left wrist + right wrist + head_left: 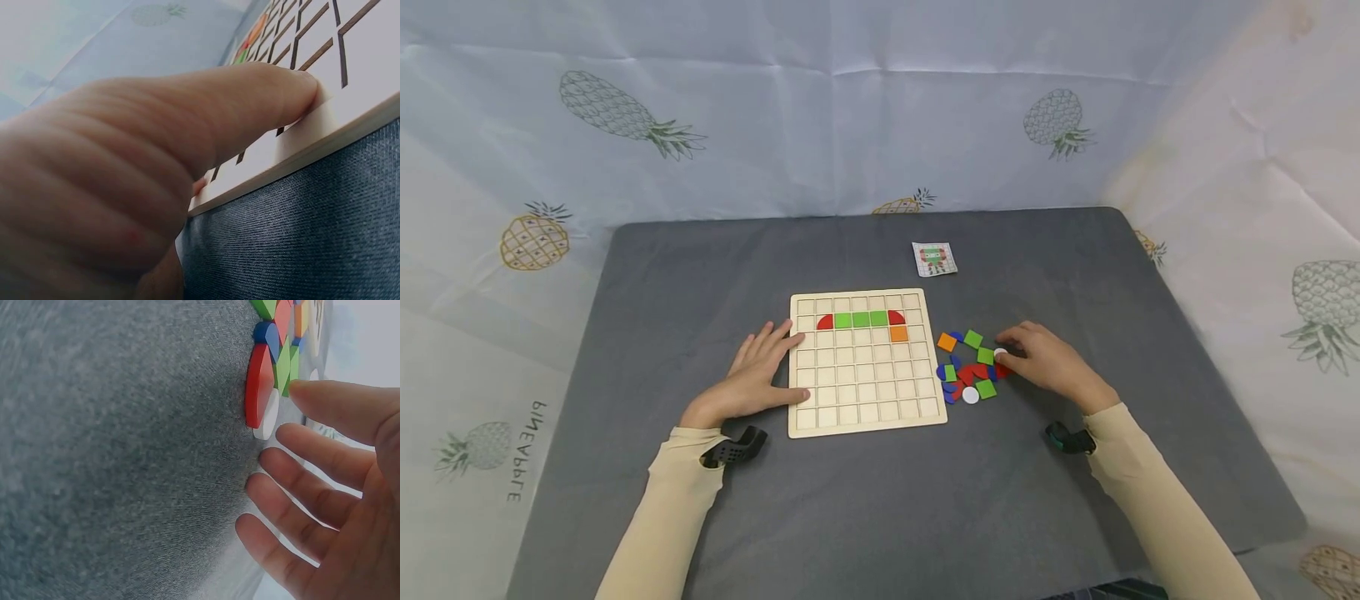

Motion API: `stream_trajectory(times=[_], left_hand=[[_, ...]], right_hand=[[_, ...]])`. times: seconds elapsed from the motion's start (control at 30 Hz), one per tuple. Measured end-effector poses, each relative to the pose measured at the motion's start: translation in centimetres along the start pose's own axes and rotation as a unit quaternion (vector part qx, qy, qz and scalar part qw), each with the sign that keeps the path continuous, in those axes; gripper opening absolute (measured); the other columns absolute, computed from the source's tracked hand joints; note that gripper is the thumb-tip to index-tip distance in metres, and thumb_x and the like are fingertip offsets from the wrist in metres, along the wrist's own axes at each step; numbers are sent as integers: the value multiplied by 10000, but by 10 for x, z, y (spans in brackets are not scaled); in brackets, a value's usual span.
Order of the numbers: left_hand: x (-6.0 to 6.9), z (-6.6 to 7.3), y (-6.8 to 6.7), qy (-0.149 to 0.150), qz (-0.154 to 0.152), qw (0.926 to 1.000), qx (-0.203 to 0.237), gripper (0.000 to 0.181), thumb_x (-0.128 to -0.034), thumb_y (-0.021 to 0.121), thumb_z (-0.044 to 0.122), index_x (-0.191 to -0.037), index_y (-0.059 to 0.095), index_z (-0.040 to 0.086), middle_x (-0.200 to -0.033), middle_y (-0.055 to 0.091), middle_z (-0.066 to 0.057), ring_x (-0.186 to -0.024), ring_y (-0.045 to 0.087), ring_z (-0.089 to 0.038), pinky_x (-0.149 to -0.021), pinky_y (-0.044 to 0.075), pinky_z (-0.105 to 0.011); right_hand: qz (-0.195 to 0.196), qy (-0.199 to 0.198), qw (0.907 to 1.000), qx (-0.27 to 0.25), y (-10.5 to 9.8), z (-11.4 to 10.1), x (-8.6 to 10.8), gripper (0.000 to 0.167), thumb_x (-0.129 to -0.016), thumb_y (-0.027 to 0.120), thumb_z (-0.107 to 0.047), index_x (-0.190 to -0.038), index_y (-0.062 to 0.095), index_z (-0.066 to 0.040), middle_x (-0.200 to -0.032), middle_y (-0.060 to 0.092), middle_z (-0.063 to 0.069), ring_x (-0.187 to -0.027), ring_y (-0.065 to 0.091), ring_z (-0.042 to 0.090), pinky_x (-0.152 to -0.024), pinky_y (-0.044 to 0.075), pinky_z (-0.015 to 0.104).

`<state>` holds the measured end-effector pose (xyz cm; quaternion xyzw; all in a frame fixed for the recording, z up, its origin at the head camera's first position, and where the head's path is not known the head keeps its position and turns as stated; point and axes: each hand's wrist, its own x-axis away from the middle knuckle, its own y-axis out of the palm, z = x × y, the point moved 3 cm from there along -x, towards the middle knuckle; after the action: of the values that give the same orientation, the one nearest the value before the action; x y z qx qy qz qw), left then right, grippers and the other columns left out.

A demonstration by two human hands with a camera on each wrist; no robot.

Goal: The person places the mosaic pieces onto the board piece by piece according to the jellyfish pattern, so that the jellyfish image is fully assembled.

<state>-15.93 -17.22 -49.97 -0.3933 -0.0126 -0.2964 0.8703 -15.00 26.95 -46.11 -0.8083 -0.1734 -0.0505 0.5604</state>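
My left hand point(751, 382) rests on the left edge of a pale wooden grid board point(854, 392), thumb and fingers extended. In the left wrist view the thumb point(269, 94) presses on the board's rim. Along an upper row sit green squares point(861, 319) between two red quarter-round pieces point(825, 322), with an orange square point(898, 333) below the right end. My right hand point(1051, 360) hovers at the right side of a loose pile. In the right wrist view its fingers are spread beside a white disc point(267, 417) and a red piece point(259, 386), holding nothing.
The loose pile right of the board includes green squares point(986, 388), another white disc point(971, 395), blue pieces point(956, 337) and an orange square point(947, 342). Behind the board lies a small pattern card point(935, 260). Grey cloth point(880, 508) covers the table.
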Motion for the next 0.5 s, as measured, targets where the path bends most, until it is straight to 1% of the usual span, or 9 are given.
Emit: stream_trajectory(times=[0.23, 0.33, 0.5], left_hand=[[1, 0, -1, 31, 54, 10000, 2, 918, -891, 732, 444, -1617, 252, 151, -1727, 31, -110, -1589, -99, -365, -1254, -86, -599], [1, 0, 0, 49, 56, 10000, 17, 920, -890, 735, 443, -1616, 253, 148, -1726, 34, -118, -1588, -96, -374, -1251, -87, -603], [0, 0, 1, 44, 36, 10000, -3, 923, -892, 733, 438, -1621, 239, 159, -1729, 21, -95, -1591, -105, -352, -1256, -88, -589]], right_hand=[[-129, -208, 9996, 128, 2, -1, 3, 441, -973, 677, -241, -1342, 627, -6, -1301, 570, 186, -1163, 540, 326, -989, 517, 557], [-150, -208, 9996, 86, 3, -1, 4, 451, -967, 684, -236, -1354, 619, -13, -1307, 560, 182, -1183, 523, 329, -995, 508, 569], [-110, -199, 9997, 74, 3, -1, 5, 420, -978, 669, -226, -1348, 627, -31, -1299, 562, 176, -1183, 514, 331, -994, 498, 573]])
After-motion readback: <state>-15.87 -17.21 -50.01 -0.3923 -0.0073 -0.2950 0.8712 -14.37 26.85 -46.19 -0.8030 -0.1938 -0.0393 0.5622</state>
